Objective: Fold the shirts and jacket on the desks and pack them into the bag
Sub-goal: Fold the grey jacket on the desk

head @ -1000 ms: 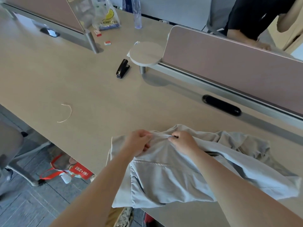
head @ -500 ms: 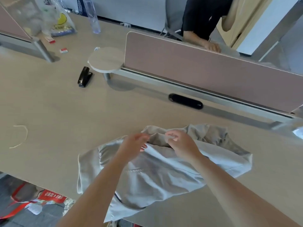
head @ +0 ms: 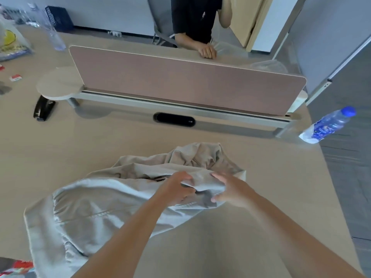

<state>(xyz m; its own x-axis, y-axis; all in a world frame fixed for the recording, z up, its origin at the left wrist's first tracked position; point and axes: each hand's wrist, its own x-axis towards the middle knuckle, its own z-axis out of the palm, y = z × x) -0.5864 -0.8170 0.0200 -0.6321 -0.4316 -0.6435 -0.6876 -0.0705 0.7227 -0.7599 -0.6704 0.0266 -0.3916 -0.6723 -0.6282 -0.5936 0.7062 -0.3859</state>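
Observation:
A light grey jacket lies crumpled on the beige desk, its lower part draped over the near edge at the left. My left hand grips a fold of the grey fabric near the jacket's middle. My right hand sits just right of it, thumb and fingers pinching the same fold from the other side. A rumpled beige part of the garment bunches up behind both hands. No bag for packing is plainly visible.
A pink divider panel runs across the desk, with a person seated behind it. A black stapler lies at the left, a water bottle at the right edge. A red printed item shows below the desk.
The view has swung right and the jacket now lies further left. Both hands have shifted along the fabric toward its right part and still hold a fold.

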